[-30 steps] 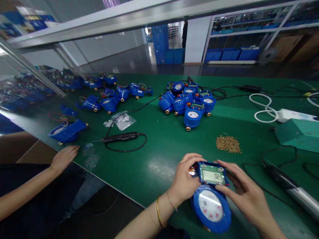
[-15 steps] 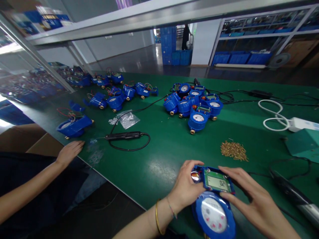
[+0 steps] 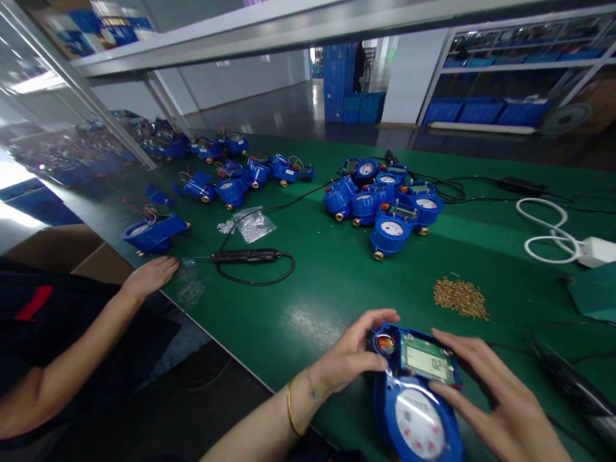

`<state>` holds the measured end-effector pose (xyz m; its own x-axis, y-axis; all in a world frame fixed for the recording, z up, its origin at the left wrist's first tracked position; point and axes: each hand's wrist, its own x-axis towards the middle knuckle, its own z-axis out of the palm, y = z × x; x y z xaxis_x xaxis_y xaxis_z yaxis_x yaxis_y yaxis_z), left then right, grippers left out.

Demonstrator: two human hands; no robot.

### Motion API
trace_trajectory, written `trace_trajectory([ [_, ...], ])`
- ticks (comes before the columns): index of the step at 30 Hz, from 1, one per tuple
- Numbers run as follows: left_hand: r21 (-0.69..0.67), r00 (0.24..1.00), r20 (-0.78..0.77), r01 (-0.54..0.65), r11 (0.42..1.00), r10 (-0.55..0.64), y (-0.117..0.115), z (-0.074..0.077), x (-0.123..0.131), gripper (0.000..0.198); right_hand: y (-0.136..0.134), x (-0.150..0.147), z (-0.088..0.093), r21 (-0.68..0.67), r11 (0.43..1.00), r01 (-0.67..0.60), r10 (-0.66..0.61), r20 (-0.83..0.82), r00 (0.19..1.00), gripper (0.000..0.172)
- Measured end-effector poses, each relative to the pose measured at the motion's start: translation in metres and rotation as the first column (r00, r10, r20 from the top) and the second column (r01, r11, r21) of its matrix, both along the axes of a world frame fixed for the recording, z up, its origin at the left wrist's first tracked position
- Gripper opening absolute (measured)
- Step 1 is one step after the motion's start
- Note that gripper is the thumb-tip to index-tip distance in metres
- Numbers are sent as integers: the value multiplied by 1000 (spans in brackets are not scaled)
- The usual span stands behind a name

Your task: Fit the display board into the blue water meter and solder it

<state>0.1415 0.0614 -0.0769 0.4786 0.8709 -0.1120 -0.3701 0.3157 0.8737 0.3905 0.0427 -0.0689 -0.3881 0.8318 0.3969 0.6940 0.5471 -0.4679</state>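
A blue water meter (image 3: 380, 410) with a round white dial and a green circuit board (image 3: 428, 360) with a small display lies at the table's near edge. My left hand (image 3: 349, 353) grips the left side of its upper housing, thumb and fingers round the corner. On the other side, my right hand (image 3: 491, 378) holds the board end between thumb and fingers. Beyond the hands lies a heap of small brass screws (image 3: 461, 298). A black electric screwdriver (image 3: 572, 378), partly blurred, rests right of my right hand.
Several blue water meters (image 3: 391, 235) cluster mid-table, with more (image 3: 231, 191) to the left. Another electric screwdriver (image 3: 245, 256) lies near a plastic bag (image 3: 256, 224). A co-worker's hand (image 3: 153, 274) rests at the left edge. A white cable (image 3: 548, 231) lies right; a shelf (image 3: 289, 31) crosses above.
My left hand has slid slightly left on the housing, uncovering more of its left compartment. The view has shifted a little, and the co-worker's arm shows more.
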Motion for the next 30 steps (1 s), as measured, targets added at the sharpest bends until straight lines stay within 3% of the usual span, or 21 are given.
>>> trace_trajectory([
  [3, 198, 982, -189, 49, 979, -11, -2, 8, -3, 79, 0, -3, 6, 13, 1000, 8, -8, -12, 1000, 47],
  [7, 448, 875, -454, 60, 892, 169, -6, 24, 4, 71, 0, -6, 12, 37, 999, 16, -14, -47, 999, 44],
  [10, 480, 840, -498, 61, 875, 215, -5, 26, 8, 71, 0, -5, 14, 28, 1000, 15, -13, -56, 998, 43],
  [19, 564, 854, -475, 111, 818, 211, 12, 17, 3, 67, 1, -8, 13, 6, 1000, 26, -26, -68, 997, 43],
  [26, 627, 807, -557, 251, 737, 199, 25, 26, 2, 63, 0, -6, 11, -4, 1000, 27, -27, -69, 997, 44],
  [30, 623, 794, -576, 273, 733, 193, 26, 26, 3, 61, -1, -5, 8, -18, 1000, 8, -9, -31, 999, 48],
])
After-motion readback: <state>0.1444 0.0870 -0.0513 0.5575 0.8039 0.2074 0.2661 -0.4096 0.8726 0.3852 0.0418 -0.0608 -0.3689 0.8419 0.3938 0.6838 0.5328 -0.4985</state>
